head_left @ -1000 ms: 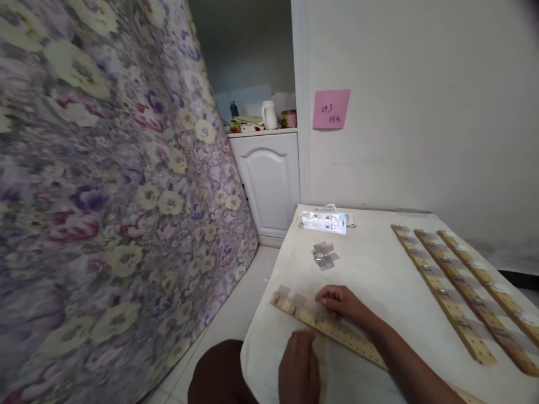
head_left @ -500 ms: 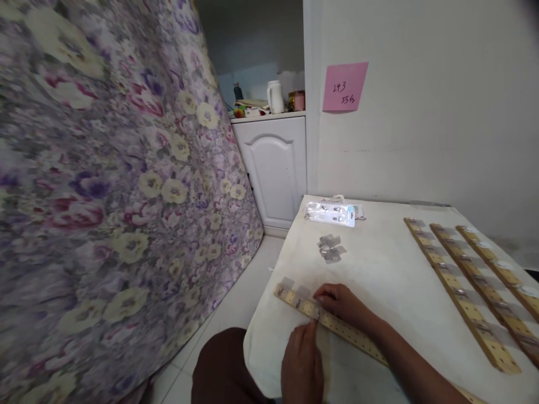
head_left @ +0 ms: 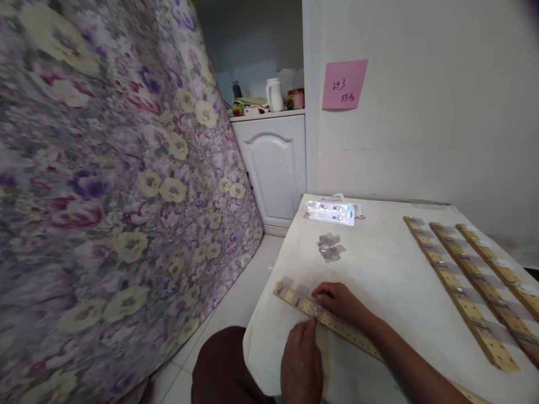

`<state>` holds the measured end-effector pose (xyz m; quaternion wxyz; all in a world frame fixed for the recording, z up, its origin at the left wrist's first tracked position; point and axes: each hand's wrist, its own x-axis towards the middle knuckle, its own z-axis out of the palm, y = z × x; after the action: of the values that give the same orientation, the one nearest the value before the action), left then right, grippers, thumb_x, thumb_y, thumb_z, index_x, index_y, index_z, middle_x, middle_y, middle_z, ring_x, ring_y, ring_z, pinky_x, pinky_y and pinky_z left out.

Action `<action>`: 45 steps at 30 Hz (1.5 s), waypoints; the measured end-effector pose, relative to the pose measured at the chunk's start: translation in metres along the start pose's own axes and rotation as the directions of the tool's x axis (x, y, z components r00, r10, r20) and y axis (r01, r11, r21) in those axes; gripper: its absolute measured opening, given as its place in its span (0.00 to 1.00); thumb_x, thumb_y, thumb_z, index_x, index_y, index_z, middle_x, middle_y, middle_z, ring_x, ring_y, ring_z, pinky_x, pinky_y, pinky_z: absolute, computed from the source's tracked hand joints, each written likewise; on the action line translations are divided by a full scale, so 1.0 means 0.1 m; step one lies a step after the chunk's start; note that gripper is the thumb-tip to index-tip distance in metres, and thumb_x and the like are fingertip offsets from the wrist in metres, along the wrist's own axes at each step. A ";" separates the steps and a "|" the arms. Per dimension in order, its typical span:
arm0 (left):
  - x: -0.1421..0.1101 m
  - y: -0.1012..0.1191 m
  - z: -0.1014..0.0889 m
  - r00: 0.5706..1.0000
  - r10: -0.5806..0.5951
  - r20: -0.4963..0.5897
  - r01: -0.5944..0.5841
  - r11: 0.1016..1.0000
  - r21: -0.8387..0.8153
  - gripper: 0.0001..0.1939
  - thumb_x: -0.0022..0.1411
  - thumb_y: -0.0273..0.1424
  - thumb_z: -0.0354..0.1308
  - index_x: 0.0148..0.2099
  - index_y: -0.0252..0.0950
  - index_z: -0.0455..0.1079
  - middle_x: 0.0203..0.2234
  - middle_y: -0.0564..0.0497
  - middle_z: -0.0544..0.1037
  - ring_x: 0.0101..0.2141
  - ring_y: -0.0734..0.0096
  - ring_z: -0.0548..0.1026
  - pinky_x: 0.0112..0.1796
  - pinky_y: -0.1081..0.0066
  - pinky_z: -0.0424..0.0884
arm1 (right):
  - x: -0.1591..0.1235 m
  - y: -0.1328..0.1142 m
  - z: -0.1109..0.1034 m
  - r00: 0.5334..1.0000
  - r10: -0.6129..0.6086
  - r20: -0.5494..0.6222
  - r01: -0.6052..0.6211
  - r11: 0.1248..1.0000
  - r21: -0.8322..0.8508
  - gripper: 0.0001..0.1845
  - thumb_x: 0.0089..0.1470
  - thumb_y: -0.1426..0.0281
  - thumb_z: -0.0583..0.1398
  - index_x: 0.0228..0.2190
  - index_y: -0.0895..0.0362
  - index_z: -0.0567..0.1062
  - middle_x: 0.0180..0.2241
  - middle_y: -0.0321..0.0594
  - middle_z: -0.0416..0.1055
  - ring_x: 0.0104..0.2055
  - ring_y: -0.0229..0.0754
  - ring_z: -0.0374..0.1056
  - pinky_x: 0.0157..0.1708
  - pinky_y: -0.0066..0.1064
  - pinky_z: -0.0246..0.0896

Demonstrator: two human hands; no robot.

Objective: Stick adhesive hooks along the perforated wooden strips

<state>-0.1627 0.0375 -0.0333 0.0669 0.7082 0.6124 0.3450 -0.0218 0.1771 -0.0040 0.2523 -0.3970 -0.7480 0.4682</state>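
Observation:
A long wooden strip with rows of holes (head_left: 337, 325) lies at the near left of the white table (head_left: 379, 269). Small clear hooks sit on its left end. My right hand (head_left: 341, 302) rests on the strip, fingers pinched around a small clear hook (head_left: 316, 312). My left hand (head_left: 301, 362) is below it at the table's front edge, fingertips closed and touching the strip at the same spot. A little heap of loose clear hooks (head_left: 329, 248) lies farther back, and a shiny packet of hooks (head_left: 329, 212) beyond that.
Three more wooden strips fitted with hooks (head_left: 467, 286) lie side by side at the right. A flowered curtain (head_left: 105, 185) fills the left. A pink note (head_left: 344, 84) is stuck to the wall. A white cabinet (head_left: 273, 163) with a jug stands behind.
The camera has swung slightly right and down. My left hand moved up to the strip and met the right hand's fingers at the hook.

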 end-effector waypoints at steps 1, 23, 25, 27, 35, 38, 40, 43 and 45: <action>0.00 0.00 0.00 1.000 -0.004 -0.003 0.004 1.000 -0.003 0.25 0.60 0.19 0.44 0.59 0.34 0.60 0.45 0.42 0.72 0.46 0.64 0.70 0.47 0.62 0.72 | 0.00 0.00 0.00 1.000 0.001 -0.003 -0.001 1.000 -0.001 0.11 0.50 0.70 0.55 0.32 0.57 0.78 0.31 0.40 0.77 0.33 0.42 0.70 0.34 0.30 0.62; 0.01 0.01 -0.04 0.999 -0.021 0.027 0.020 1.000 0.020 0.25 0.59 0.19 0.45 0.58 0.33 0.62 0.45 0.42 0.72 0.47 0.64 0.70 0.47 0.62 0.71 | 0.00 -0.02 0.02 1.000 0.009 -0.015 -0.009 1.000 0.003 0.12 0.50 0.70 0.55 0.32 0.57 0.78 0.31 0.40 0.77 0.33 0.42 0.71 0.34 0.30 0.62; 0.01 0.01 -0.04 0.999 -0.024 0.035 0.023 1.000 0.018 0.25 0.59 0.19 0.45 0.58 0.33 0.62 0.45 0.42 0.72 0.47 0.64 0.70 0.48 0.62 0.71 | 0.00 -0.02 0.02 1.000 0.010 -0.014 -0.010 1.000 0.001 0.12 0.50 0.70 0.55 0.32 0.57 0.78 0.31 0.40 0.77 0.33 0.42 0.71 0.34 0.30 0.62; 0.01 0.01 -0.04 0.999 -0.021 0.034 0.021 1.000 0.018 0.24 0.59 0.19 0.45 0.58 0.33 0.62 0.45 0.42 0.72 0.46 0.64 0.70 0.48 0.62 0.71 | 0.00 -0.02 0.02 1.000 0.008 -0.017 -0.008 1.000 -0.009 0.12 0.50 0.70 0.55 0.32 0.57 0.78 0.31 0.40 0.77 0.33 0.42 0.71 0.34 0.30 0.62; 0.02 0.01 -0.02 1.000 -0.011 0.005 0.011 1.000 0.014 0.24 0.60 0.19 0.45 0.58 0.34 0.62 0.43 0.43 0.72 0.44 0.65 0.71 0.46 0.63 0.72 | 0.01 0.00 0.03 1.000 -0.001 -0.027 0.000 1.000 -0.029 0.12 0.50 0.69 0.55 0.32 0.57 0.78 0.31 0.40 0.77 0.33 0.43 0.71 0.34 0.31 0.62; 0.01 0.00 -0.02 1.000 -0.002 0.003 0.002 1.000 0.018 0.24 0.60 0.19 0.45 0.58 0.34 0.62 0.44 0.42 0.72 0.45 0.64 0.71 0.46 0.62 0.72 | 0.01 0.01 0.03 1.000 0.002 -0.028 -0.003 1.000 -0.028 0.12 0.50 0.70 0.55 0.32 0.57 0.78 0.31 0.40 0.77 0.33 0.43 0.71 0.34 0.31 0.62; 0.01 0.00 -0.02 1.000 -0.004 0.005 0.004 1.000 0.018 0.24 0.60 0.19 0.44 0.58 0.34 0.62 0.44 0.42 0.72 0.45 0.64 0.70 0.46 0.62 0.72 | 0.02 0.01 0.03 1.000 0.006 -0.029 -0.007 1.000 -0.026 0.12 0.50 0.70 0.55 0.32 0.57 0.78 0.32 0.40 0.77 0.34 0.42 0.71 0.35 0.30 0.62; 0.02 0.00 -0.03 1.000 0.001 0.007 -0.001 1.000 0.021 0.25 0.59 0.18 0.44 0.58 0.34 0.62 0.44 0.42 0.72 0.44 0.64 0.71 0.45 0.62 0.72 | 0.02 0.02 0.03 0.999 0.017 -0.028 -0.017 1.000 -0.023 0.12 0.49 0.71 0.55 0.32 0.57 0.78 0.32 0.40 0.77 0.33 0.42 0.71 0.34 0.30 0.62; 0.03 0.01 -0.04 1.000 0.005 -0.003 -0.005 1.000 0.022 0.25 0.58 0.18 0.45 0.57 0.34 0.63 0.42 0.43 0.72 0.44 0.64 0.71 0.45 0.63 0.72 | 0.02 0.01 0.03 0.999 0.020 -0.029 -0.020 1.000 -0.018 0.12 0.49 0.70 0.55 0.32 0.57 0.78 0.32 0.40 0.78 0.33 0.42 0.71 0.34 0.30 0.62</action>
<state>-0.1644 0.0387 -0.0286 0.0570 0.7099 0.6144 0.3395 -0.0247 0.1774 -0.0066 0.2548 -0.4135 -0.7444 0.4582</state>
